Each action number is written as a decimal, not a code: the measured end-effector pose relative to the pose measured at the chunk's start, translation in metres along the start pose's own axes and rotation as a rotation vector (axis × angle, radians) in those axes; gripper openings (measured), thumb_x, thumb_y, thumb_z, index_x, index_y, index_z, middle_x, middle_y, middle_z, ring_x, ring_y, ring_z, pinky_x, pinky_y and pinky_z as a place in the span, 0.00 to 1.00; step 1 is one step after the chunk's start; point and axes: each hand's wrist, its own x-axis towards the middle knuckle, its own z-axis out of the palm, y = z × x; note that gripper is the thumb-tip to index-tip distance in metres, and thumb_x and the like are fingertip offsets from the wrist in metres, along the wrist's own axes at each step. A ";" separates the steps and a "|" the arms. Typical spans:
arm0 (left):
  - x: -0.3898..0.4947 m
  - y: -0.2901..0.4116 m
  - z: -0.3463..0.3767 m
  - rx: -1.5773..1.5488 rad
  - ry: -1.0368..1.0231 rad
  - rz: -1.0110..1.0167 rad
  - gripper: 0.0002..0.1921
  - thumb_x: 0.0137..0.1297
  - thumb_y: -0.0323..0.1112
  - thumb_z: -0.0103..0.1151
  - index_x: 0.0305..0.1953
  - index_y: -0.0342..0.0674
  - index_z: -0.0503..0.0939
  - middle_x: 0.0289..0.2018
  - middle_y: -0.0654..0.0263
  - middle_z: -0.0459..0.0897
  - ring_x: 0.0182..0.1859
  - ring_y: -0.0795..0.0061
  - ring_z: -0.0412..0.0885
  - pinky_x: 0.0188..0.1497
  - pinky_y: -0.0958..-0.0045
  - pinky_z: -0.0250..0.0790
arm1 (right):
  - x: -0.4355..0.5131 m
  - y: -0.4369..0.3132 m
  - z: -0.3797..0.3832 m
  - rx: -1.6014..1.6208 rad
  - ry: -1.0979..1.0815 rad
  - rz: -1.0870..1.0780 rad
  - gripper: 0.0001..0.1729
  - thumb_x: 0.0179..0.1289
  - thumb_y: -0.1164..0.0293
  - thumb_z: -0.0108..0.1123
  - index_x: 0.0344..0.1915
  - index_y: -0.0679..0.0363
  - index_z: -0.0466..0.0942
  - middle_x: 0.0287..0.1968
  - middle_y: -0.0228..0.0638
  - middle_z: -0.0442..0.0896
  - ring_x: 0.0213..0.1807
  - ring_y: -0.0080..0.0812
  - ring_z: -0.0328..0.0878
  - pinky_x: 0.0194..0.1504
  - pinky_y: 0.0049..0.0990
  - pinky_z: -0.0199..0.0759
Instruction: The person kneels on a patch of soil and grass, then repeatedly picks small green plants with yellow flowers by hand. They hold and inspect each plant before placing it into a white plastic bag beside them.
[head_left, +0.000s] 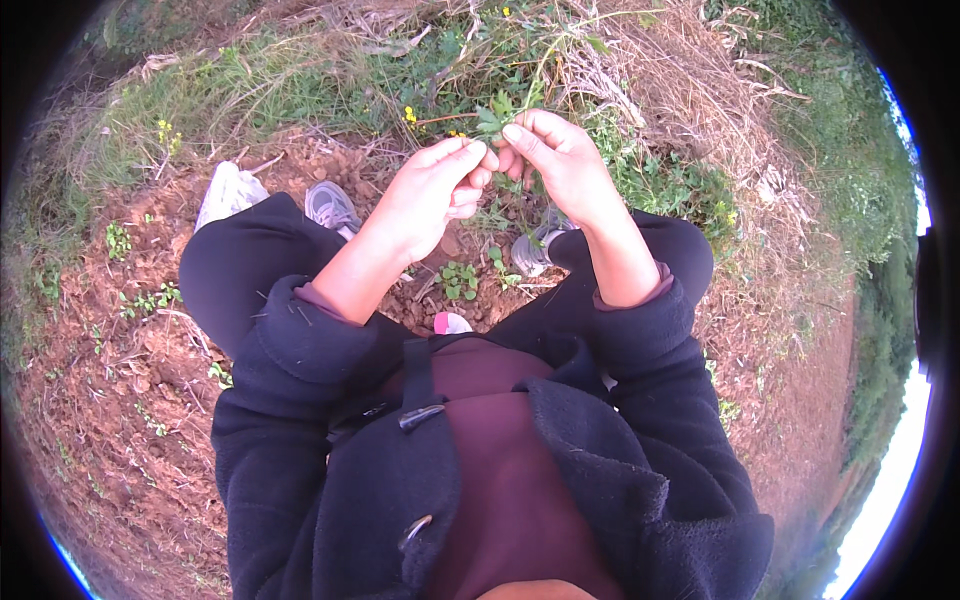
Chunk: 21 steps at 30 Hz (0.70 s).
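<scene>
Above the ground between my knees, both hands are close together, fingertips almost meeting. My right hand (566, 161) pinches a green leafy sprig (493, 116) between thumb and forefinger. Its lobed leaves stick up past the fingertips, and a thin pale stem (541, 67) appears to run up from there towards the grass. Beside it, my left hand (431, 191) has its thumb pressed to the forefinger and the other fingers curled. Whether something thin lies in that pinch is hidden by the fingers.
Grass and weeds with small yellow flowers (409, 115) grow ahead. Dry straw (720, 90) lies to the right. Small seedlings (457, 280) dot the reddish soil (150, 360). A white item, perhaps a bag (231, 191), rests by my left knee, near my grey shoe (331, 206).
</scene>
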 end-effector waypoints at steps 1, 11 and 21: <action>-0.001 0.000 -0.002 0.005 0.012 -0.005 0.10 0.72 0.35 0.44 0.39 0.34 0.74 0.26 0.72 0.69 0.21 0.89 0.59 0.21 0.86 0.52 | 0.001 0.000 0.000 0.008 0.035 0.025 0.12 0.69 0.66 0.51 0.35 0.63 0.76 0.26 0.28 0.78 0.27 0.18 0.71 0.30 0.17 0.66; -0.007 -0.013 -0.012 0.116 0.067 -0.029 0.11 0.72 0.36 0.44 0.39 0.35 0.73 0.27 0.72 0.70 0.23 0.87 0.62 0.25 0.84 0.55 | 0.002 -0.003 -0.003 0.076 0.207 0.031 0.14 0.70 0.64 0.49 0.36 0.63 0.75 0.21 0.22 0.70 0.22 0.14 0.62 0.25 0.14 0.57; -0.003 -0.010 -0.022 0.105 0.125 0.129 0.11 0.71 0.37 0.45 0.38 0.36 0.74 0.27 0.72 0.71 0.25 0.88 0.62 0.25 0.84 0.54 | 0.004 -0.008 -0.015 0.229 0.316 -0.018 0.13 0.71 0.66 0.48 0.38 0.64 0.75 0.21 0.23 0.70 0.21 0.14 0.62 0.23 0.14 0.56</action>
